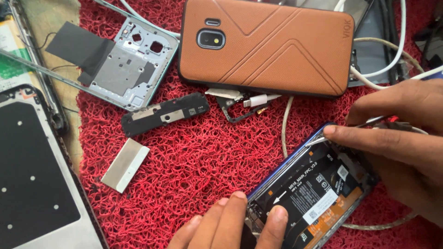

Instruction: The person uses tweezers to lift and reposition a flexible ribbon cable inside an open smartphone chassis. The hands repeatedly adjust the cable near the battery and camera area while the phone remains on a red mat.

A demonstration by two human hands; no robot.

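An opened blue phone with its back off (310,193) lies at the lower right of the red loopy mat (194,161) that covers the surface. Its black and orange inner parts show. It looks thin, light and easy to break, with small flat cables inside that could tear. The safest place to hold it seems to be the blue side rim, not the parts inside.

The left hand (230,226) presses two fingertips down on the phone's lower end, with the fingers close together. The right hand (401,138) pinches a thin metal tool (364,124) between thumb and finger, and its tip touches the phone's upper corner.

Just beside that corner, white charger cables (288,124) loop across the mat and could snag the tool hand. Above lies a brown phone in a ridged case (265,46), near but apart. To the left sit a long black plastic cover piece (164,114), a small silver metal strip (125,164) and a grey phone back frame with black tape (124,64). At the far left lies a big dark flat panel (37,184), well apart.
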